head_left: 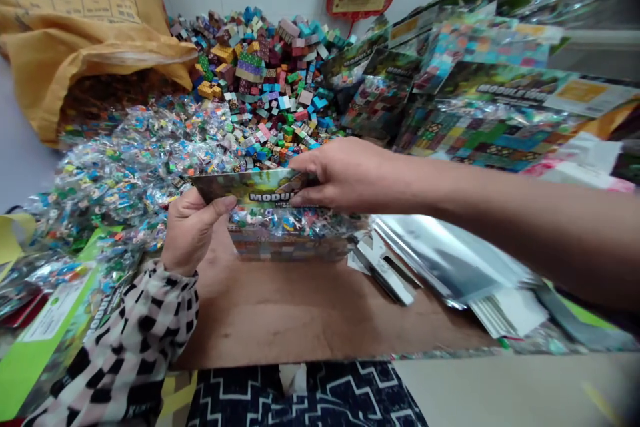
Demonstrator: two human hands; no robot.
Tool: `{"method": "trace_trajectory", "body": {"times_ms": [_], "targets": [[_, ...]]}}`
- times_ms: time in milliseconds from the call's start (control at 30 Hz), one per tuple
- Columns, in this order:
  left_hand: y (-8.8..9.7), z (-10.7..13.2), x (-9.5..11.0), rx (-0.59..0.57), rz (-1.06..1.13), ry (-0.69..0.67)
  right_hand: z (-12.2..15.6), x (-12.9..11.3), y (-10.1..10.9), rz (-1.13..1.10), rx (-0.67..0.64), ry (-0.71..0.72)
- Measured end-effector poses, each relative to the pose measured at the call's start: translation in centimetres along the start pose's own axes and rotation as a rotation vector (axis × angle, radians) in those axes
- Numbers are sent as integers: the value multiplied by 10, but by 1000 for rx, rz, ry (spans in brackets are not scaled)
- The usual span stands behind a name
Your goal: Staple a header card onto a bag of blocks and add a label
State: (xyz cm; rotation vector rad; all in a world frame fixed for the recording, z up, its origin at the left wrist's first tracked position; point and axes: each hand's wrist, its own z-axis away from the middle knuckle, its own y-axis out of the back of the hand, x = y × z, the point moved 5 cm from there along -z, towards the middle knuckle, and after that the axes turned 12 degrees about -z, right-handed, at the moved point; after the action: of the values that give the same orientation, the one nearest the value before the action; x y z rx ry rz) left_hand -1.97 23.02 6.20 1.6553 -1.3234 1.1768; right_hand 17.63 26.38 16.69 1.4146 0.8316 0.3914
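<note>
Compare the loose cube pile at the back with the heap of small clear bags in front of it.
The loose cube pile is bare, matte blocks; the heap of small clear bags is wrapped in shiny, glinting plastic. The pile rises higher against the wall; the heap spreads lower and wider, toward the left hand. Both show the same mixed bright colours.

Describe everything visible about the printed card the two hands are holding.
The printed card is a thin, flat sheet, seemingly glossy cardboard, with green-brown artwork and white lettering that starts "MODUL". It is held level, seen nearly edge-on, above a clear packet of small blocks on the brown table. The left hand pinches its left end, thumb on top. The right hand grips its right end, covering the rest of the lettering.
</note>
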Motion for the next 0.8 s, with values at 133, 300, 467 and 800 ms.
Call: {"method": "trace_trajectory", "body": {"times_ms": [133, 300, 467, 800], "targets": [[1, 0, 1, 12, -37, -42, -21, -14, 2, 37, -1, 83], [1, 0, 0, -1, -45, -35, -29, -27, -9, -24, 75, 0], [1, 0, 3, 41, -30, -38, -19, -15, -6, -107, 20, 5], [-5, -2, 6, 99, 3, -18, 19, 25, 3, -47, 57, -238]]}}
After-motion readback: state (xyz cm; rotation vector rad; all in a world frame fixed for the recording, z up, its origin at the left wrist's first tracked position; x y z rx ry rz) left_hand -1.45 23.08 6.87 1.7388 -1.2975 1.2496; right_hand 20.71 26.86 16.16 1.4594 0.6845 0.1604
